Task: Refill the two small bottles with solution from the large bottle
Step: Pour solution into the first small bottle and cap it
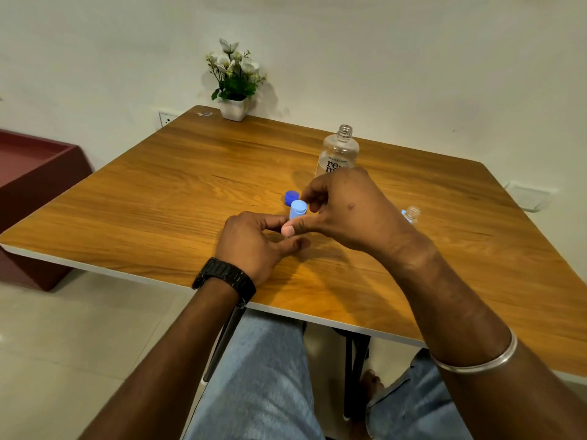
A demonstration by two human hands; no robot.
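The large bottle (338, 150), clear and uncapped, is stood upright on the wooden table (158, 185) just behind the right hand (346, 211), with a dark blue cap (292, 197) laid near it. A small bottle with a light blue cap (298, 210) is pinched near the front edge by the curled fingers of the left hand (254, 246) and the right hand. A second small bottle (412, 214) is seen open to the right, and a white flower pot (234, 108) is set against the pale wall (413, 58).

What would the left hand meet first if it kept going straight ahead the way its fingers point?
Probably the right hand's thumb, just ahead of the left hand, then the light blue cap; depth is unclear.
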